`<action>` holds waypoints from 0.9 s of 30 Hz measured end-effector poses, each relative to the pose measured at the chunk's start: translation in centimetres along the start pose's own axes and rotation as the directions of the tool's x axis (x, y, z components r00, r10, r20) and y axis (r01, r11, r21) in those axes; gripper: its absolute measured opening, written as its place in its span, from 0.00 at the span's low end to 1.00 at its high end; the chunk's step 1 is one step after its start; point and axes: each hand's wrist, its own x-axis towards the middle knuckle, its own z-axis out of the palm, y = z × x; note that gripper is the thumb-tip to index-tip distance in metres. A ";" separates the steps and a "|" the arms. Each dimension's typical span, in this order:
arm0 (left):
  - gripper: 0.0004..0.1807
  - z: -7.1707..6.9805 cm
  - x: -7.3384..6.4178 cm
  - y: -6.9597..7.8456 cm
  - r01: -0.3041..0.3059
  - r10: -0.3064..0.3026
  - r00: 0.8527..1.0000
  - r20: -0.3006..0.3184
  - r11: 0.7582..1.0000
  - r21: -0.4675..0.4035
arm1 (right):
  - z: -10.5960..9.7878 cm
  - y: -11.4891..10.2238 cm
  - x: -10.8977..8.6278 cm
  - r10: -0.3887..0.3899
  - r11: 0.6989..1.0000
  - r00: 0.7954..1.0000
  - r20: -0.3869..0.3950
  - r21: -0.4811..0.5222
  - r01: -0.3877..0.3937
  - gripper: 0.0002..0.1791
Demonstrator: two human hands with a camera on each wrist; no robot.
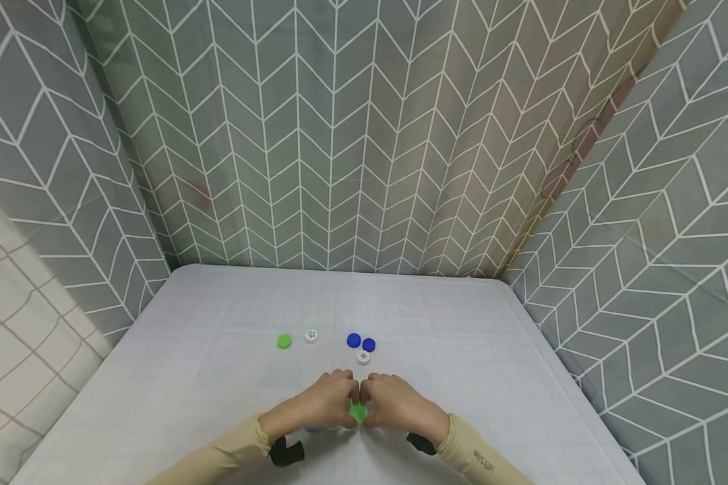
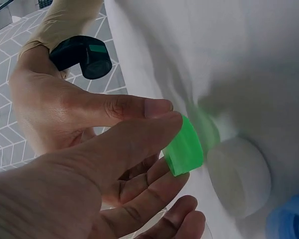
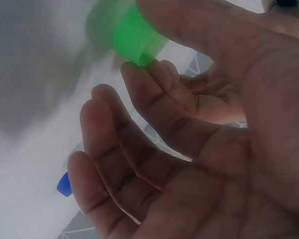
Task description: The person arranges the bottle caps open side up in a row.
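Observation:
A green bottle cap (image 1: 358, 412) is held just above the table between both hands. My left hand (image 1: 324, 402) pinches it between thumb and fingers from the left. My right hand (image 1: 400, 404) grips the other side, its thumb and index finger against the cap in the right wrist view. The cap is tilted and hollow, its open side partly seen in the right wrist view. Beside the left hand, a white cap (image 2: 239, 177) and a blue cap (image 2: 291, 219) rest on the table, mostly hidden by that hand in the head view.
Farther back on the white-covered table (image 1: 218, 296) lie another green cap (image 1: 284, 341), a white cap (image 1: 311, 335), two blue caps (image 1: 354, 340) and a second white cap (image 1: 362, 358). Patterned grey curtains (image 1: 340, 135) enclose the table's back and sides.

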 end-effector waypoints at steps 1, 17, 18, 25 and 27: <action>0.17 0.0 0.0 0.0 0.000 0.000 1.000 0.005 1.000 -0.003 | 0.1 0.0 0.0 -0.001 1.000 1.000 0.001 -0.005 0.001 0.17; 0.18 0.5 -0.3 0.0 0.012 -0.010 0.999 0.044 0.999 -0.038 | 0.7 -0.1 0.1 0.003 0.999 1.000 0.023 -0.044 -0.002 0.17; 0.18 0.5 -0.3 0.0 0.017 -0.014 0.999 0.050 0.999 -0.044 | 0.6 -0.2 0.1 0.007 0.999 1.000 0.027 -0.042 -0.006 0.17; 0.22 0.2 -0.2 -0.1 0.014 -0.009 0.997 0.076 0.998 -0.061 | 0.5 -0.1 0.0 0.026 0.999 0.999 0.040 -0.048 -0.024 0.21; 0.23 0.1 -0.3 -0.1 0.010 -0.005 0.997 0.082 0.998 -0.059 | 0.5 0.0 0.0 0.025 0.998 0.999 0.039 -0.052 -0.023 0.22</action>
